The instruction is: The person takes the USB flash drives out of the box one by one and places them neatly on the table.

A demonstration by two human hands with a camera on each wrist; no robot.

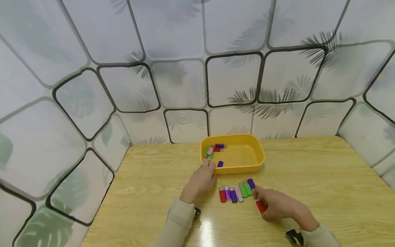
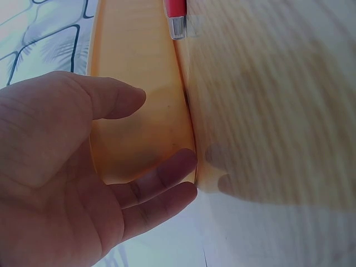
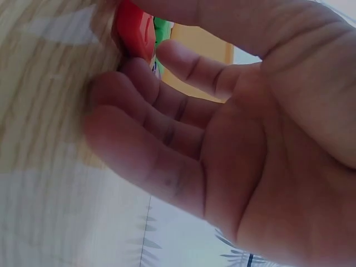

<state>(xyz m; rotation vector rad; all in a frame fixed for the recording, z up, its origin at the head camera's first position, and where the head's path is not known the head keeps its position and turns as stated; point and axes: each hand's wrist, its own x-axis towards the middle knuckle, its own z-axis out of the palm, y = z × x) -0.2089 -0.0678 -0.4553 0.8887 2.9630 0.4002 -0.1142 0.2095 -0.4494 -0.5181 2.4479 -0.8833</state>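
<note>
The right hand (image 1: 279, 204) pinches a red USB stick (image 1: 260, 206) between thumb and fingers, just beside a row of seven sticks (image 1: 238, 192) on the worktop (image 1: 148, 192). The left hand (image 1: 200, 180), thumb and fingers apart, is at the near left corner of a yellow tray (image 1: 242, 156) that holds more sticks (image 1: 210, 151) towards its left side

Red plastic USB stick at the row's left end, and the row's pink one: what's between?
The head view shows a bright purple USB stick and a dark purple USB stick.
</note>
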